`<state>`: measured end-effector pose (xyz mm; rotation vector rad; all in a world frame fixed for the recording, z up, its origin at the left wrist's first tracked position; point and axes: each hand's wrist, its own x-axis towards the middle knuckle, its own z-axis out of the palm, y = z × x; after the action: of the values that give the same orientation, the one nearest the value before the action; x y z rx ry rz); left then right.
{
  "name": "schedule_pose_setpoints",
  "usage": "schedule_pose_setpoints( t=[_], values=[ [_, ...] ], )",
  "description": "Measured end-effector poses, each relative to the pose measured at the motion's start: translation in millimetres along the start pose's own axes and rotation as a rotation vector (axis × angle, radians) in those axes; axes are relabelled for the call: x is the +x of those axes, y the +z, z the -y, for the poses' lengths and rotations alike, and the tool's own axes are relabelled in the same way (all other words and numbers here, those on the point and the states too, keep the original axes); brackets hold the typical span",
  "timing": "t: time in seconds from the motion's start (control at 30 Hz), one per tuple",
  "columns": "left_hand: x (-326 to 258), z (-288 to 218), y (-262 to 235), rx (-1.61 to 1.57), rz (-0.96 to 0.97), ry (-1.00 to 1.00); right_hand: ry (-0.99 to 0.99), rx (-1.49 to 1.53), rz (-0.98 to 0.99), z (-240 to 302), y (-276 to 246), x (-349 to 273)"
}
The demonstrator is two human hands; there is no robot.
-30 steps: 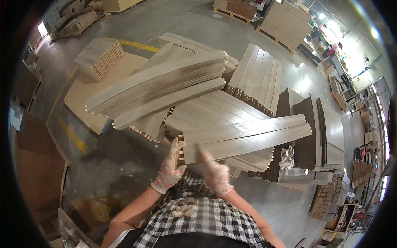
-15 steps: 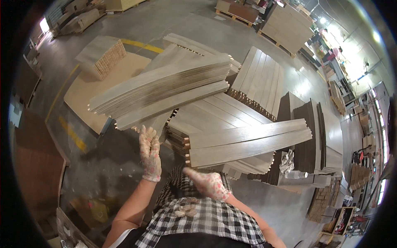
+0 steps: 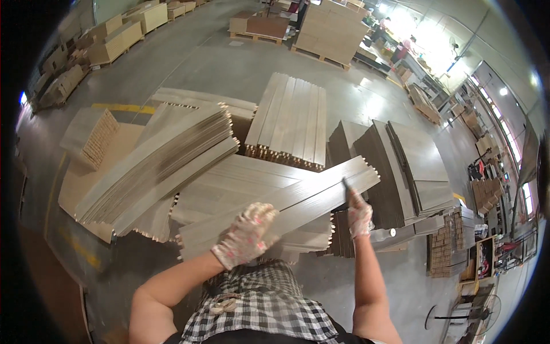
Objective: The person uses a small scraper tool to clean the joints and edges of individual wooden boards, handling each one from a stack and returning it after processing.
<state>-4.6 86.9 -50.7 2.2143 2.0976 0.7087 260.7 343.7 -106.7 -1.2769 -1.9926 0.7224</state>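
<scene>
Two long grey-brown wood-grain boards (image 3: 309, 198) lie slantwise on top of a stack of similar boards (image 3: 235, 175) in front of me. My left hand (image 3: 246, 235), in a white glove with pink dots, is over the near left part of these top boards. Its fingers are bent and somewhat blurred, so their grip is unclear. At the near edge of the boards' right end is my right hand (image 3: 360, 215), gloved the same way. Its fingers stretch forward, apart from any grip, with dark fingertips beside the edge.
A fanned pile of boards (image 3: 166, 155) rests on the left, another stack (image 3: 289, 117) behind. Dark-edged panels (image 3: 415, 166) stand at right, near a white bottle (image 3: 384, 234). A block of short pieces (image 3: 91, 137) sits far left. A standing fan (image 3: 484, 312) is at lower right.
My view has turned to the right. My left hand has moved onto the top boards, and my right hand has gone from close to my body out to their right end.
</scene>
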Motion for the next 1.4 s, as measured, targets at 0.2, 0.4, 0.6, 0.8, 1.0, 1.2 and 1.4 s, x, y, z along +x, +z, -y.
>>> schedule_pose_setpoints(
  t=[0.2,0.4,0.6,0.8,1.0,1.2,1.4],
  values=[
    [61.0,-38.9,28.8,0.081,0.220,-0.079,0.142,-0.241,-0.334,-70.8,-71.8,114.6],
    [56.1,-25.6,18.7,-0.038,0.118,-0.159,0.209,0.758,-0.467,-104.2,-56.4,94.1],
    [-5.9,64.6,-50.9,0.225,0.065,-0.354,0.341,0.675,-0.583,-92.3,-50.5,19.3],
    [-107.7,211.7,-22.7,0.223,0.000,-0.565,0.449,0.605,-0.585,-114.8,-23.5,-61.8],
    [-155.3,309.1,34.7,0.225,0.087,-0.722,0.622,0.506,-0.537,-28.3,-18.1,-125.9],
    [-154.1,323.4,75.1,0.548,-0.120,-0.633,0.663,0.510,-0.631,-25.5,-29.4,-196.7],
    [-151.2,328.0,80.0,0.489,-0.103,-0.728,0.736,0.473,-0.623,-6.7,-19.5,-222.5]
  ],
)
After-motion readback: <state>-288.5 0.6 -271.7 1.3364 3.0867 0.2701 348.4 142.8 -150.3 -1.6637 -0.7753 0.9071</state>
